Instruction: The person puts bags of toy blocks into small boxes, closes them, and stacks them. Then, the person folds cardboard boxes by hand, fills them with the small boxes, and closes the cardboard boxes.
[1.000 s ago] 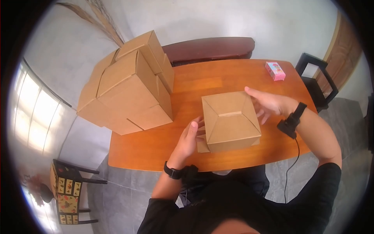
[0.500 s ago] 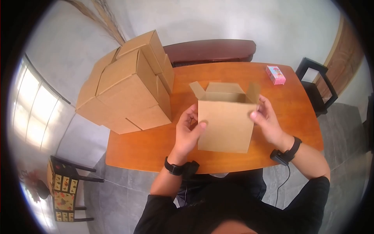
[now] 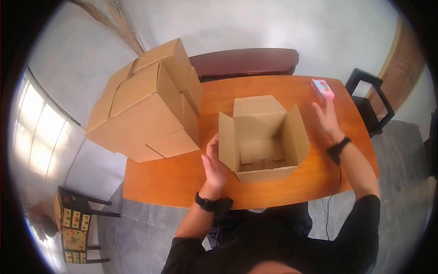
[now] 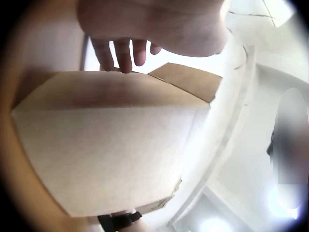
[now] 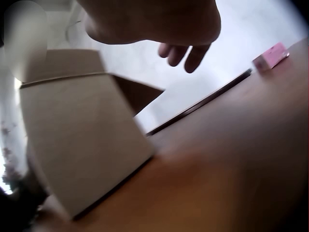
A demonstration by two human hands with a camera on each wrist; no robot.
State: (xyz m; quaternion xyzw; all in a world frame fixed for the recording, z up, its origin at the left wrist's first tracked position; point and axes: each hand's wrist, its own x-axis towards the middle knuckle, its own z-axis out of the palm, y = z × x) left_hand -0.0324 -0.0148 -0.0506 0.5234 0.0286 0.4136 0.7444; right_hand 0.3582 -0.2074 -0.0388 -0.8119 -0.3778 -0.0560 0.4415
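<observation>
An open-topped cardboard box (image 3: 260, 130) stands upright on the table, flaps spread outward and its inside visible. My left hand (image 3: 214, 164) is at the box's left side, fingers loosely extended. In the left wrist view those fingers (image 4: 124, 55) hang close over the box's edge. To the right of the box, my right hand (image 3: 327, 119) reaches across the table with its fingers stretched forward. Just beyond its fingertips lies a small pink printed box (image 3: 322, 89). The right wrist view shows the pink box apart from the hand (image 5: 159, 21), which holds nothing.
Several closed cardboard boxes (image 3: 146, 109) are stacked at the left of the wooden table (image 3: 269, 196). Behind it is a dark red bench (image 3: 246, 61). A black chair (image 3: 372, 102) stands at the right, with dried stalks (image 3: 114, 27) at the back left.
The cardboard box has been turned from bottom-up to opening-up and set on the table. My right hand has let go of it and moved right, toward the pink box; the left stays beside it.
</observation>
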